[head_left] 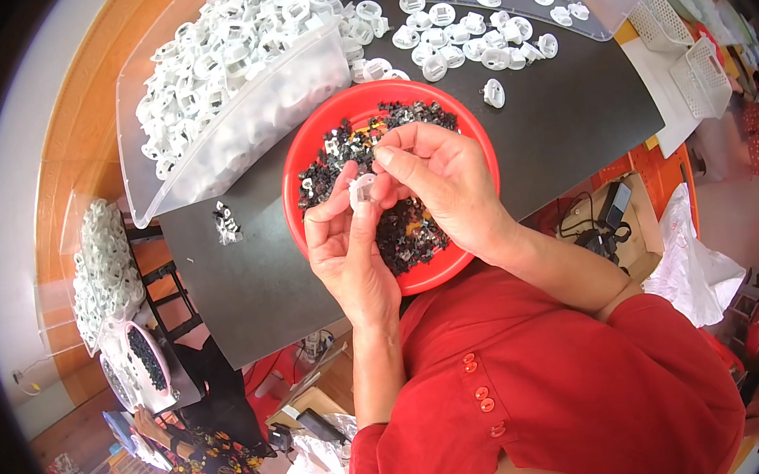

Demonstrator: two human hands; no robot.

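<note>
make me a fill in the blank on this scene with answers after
The round basin holding the small parts is coloured ____.
Most of those parts are coloured ____.
The left hand holds a small piece coloured ____.
Loose white pieces on the table lie to the ____ of the heaped clear bin.
Missing words: red; black; white; right.

I see the left hand (pixel 345 251) holding a small white part (pixel 362 189) over a red bowl (pixel 428 278) of black pieces (pixel 407 239), the right hand's (pixel 452 190) fingertips pinched just beside it. Far left on the dark table (pixel 249 293), I have a clear bin (pixel 295 100) heaped with white parts (pixel 228 56).
</note>
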